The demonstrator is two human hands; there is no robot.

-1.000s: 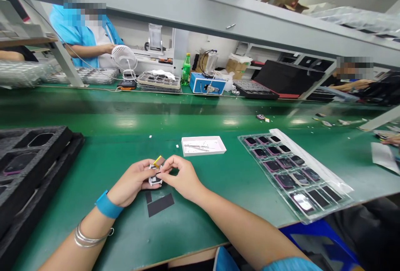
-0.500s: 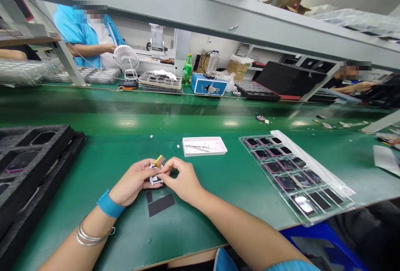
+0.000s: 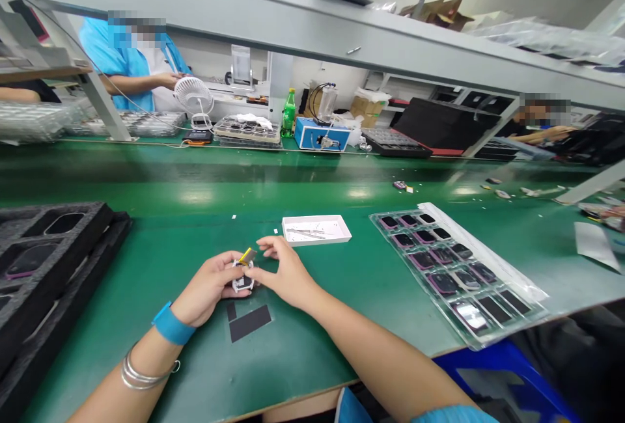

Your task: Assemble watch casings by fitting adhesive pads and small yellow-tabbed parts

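Observation:
My left hand (image 3: pixel 215 278) is closed around a small smartwatch body (image 3: pixel 243 282) with a white frame and a dark inside. A flat battery with a yellow edge (image 3: pixel 247 256) sticks up from its far side. My right hand (image 3: pixel 286 273) is open, its thumb touching the near right of the watch body and its fingers spread apart above. On the green table below lie dark rectangular pieces (image 3: pixel 250 324) on a clear sheet. Just beyond my hands stands a shallow white box (image 3: pixel 347 237) with tweezers (image 3: pixel 307 233) and tiny bits in it.
A clear plastic tray (image 3: pixel 481 338) with several watch screens lies at the right. Black foam trays (image 3: pixel 105 228) fill the left edge. At the back stand a white fan (image 3: pixel 194 94), a green bottle (image 3: pixel 289 114) and a blue machine (image 3: pixel 307 135). Co-workers sit across the table.
My right hand's fingers have opened from a pinch at the watch body and lifted away, with the thumb still against it. My left hand keeps its hold.

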